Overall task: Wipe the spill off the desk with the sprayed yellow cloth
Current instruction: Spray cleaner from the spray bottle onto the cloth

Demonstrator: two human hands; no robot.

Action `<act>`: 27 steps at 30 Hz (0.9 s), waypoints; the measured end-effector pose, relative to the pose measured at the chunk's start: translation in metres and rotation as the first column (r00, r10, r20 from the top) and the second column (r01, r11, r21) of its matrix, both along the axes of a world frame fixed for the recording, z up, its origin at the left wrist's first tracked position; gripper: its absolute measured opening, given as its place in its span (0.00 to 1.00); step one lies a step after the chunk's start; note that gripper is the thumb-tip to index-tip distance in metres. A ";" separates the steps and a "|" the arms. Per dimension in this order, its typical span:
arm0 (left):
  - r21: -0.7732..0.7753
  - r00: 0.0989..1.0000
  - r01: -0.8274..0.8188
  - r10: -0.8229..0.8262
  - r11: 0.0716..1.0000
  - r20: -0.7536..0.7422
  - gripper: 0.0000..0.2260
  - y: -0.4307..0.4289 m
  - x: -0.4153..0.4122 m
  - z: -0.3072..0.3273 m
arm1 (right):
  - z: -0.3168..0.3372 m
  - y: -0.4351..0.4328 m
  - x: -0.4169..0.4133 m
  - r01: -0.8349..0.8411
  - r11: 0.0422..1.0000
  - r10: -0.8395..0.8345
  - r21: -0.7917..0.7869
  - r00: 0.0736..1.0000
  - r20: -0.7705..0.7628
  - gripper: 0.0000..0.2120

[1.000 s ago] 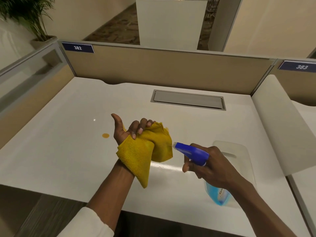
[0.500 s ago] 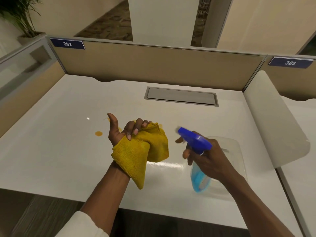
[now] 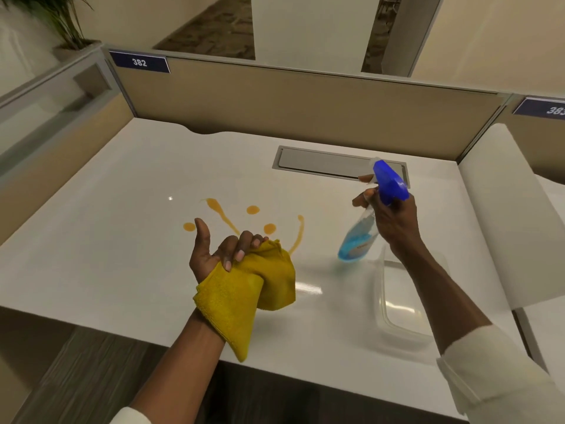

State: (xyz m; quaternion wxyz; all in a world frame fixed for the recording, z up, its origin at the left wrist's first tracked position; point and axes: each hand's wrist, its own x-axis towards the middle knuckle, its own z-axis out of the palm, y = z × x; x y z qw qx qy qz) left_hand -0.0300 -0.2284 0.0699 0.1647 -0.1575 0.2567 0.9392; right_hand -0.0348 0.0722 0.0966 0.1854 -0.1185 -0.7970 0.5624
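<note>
A yellow cloth [image 3: 253, 289] hangs bunched from my left hand [image 3: 218, 252], palm up, above the front middle of the white desk [image 3: 91, 255]. Just beyond that hand lies an orange spill [image 3: 253, 210] of several drops and two streaks on the desk top. My right hand [image 3: 394, 221] holds a spray bottle [image 3: 371, 209] with a blue trigger head and blue liquid, raised to the right of the spill with the nozzle pointing up and away from the cloth.
A clear plastic tray [image 3: 397, 307] sits on the desk under my right forearm. A grey cable hatch [image 3: 324, 162] is set in the desk at the back. Tan partition panels [image 3: 290, 102] wall the back and left; a white curved divider [image 3: 507, 215] stands at the right.
My right hand has lifted the spray bottle up and to the right, away from the cloth. My head has tilted, so more of the orange spill shows past my left hand.
</note>
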 end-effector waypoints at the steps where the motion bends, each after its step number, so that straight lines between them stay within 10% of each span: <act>1: -0.002 1.000 0.001 -0.001 1.000 0.004 0.35 -0.002 0.001 -0.002 | -0.006 0.004 -0.007 0.013 1.000 -0.013 0.011 1.000 0.014 0.08; 14: -0.027 0.999 0.009 -0.008 1.000 0.033 0.33 -0.022 0.003 -0.021 | -0.061 0.035 -0.053 0.170 0.983 -0.162 -0.066 0.980 0.118 0.47; 27: -0.006 0.996 0.077 -0.077 0.997 0.053 0.33 -0.033 -0.013 -0.030 | -0.067 0.015 -0.045 0.350 0.937 -0.347 0.019 0.919 0.185 0.25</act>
